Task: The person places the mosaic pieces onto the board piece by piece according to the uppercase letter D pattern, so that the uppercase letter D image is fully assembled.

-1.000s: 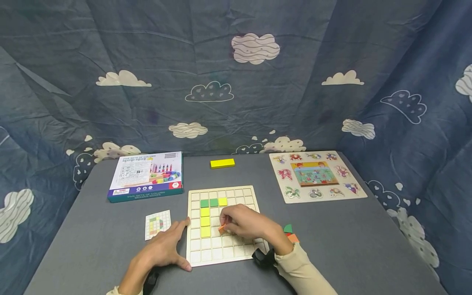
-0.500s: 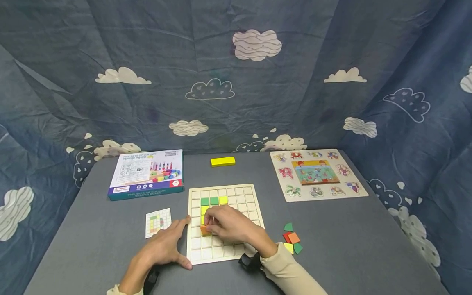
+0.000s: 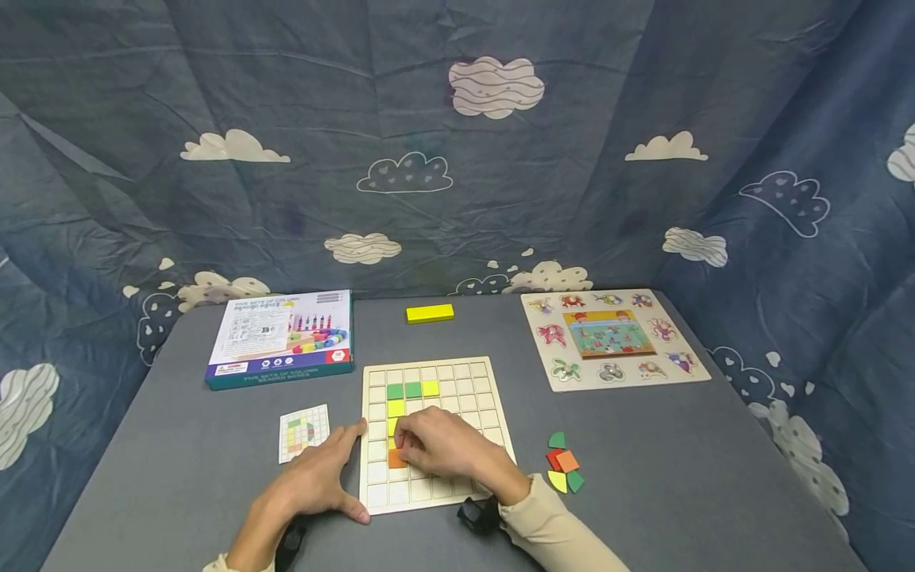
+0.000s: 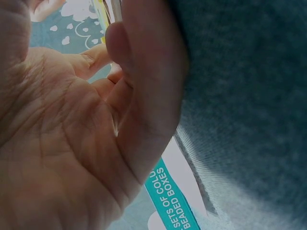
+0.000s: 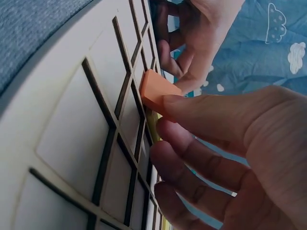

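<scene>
Orange tile [image 5: 156, 92] pinched at the near end of the yellow column [image 3: 395, 408].
My right hand [image 3: 449, 446] grips it by thumb and fingertip; square-faced, it shows no long axis, its sides running roughly along the grid of the board [image 3: 468, 385]. My left hand [image 3: 318, 478], thumb and fingers spread, touches the board's left edge.

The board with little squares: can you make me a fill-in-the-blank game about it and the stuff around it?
The right hand touches an ____ tile.
On the grid board, ____ green tiles show.
The long block behind the grid board is coloured ____.
The small pattern card lies to the ____ of the grid board.

Missing words: orange; two; yellow; left.
</scene>
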The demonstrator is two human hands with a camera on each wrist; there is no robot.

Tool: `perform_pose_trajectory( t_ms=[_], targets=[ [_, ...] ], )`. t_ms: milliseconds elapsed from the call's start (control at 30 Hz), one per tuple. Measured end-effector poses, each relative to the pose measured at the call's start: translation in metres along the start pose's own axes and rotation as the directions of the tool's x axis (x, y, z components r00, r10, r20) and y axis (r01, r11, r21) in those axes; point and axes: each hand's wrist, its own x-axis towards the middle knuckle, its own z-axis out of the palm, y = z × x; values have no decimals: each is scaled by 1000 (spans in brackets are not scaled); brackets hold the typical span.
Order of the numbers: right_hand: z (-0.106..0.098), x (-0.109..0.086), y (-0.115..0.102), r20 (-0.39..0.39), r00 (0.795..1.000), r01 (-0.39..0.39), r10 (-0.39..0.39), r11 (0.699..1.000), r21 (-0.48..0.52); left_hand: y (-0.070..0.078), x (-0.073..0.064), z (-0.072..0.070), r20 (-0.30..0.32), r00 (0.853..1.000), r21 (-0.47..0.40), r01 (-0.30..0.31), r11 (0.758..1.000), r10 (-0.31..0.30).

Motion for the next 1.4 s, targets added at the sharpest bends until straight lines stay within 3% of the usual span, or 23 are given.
perform_pose_trajectory(
  t_ms=[433, 733, 967, 1400],
  targets=[
    [0, -3, -7, 34, 999, 17, -14, 996, -91, 2, 1, -2, 11, 1000, 4, 21, 1000, -21],
    [2, -6, -10, 13, 999, 32, -31, 984, -173, 1, 0, -1, 6, 1000, 1, 18, 1000, -18],
    [1, -7, -9, 27, 1000, 20, -16, 989, -150, 1, 1, -1, 11, 1000, 6, 15, 1000, -15],
    [2, -7, -8, -10, 999, 29, -32, 979, -203, 2, 1, -1, 7, 1000, 9, 25, 1000, -26]
  ],
)
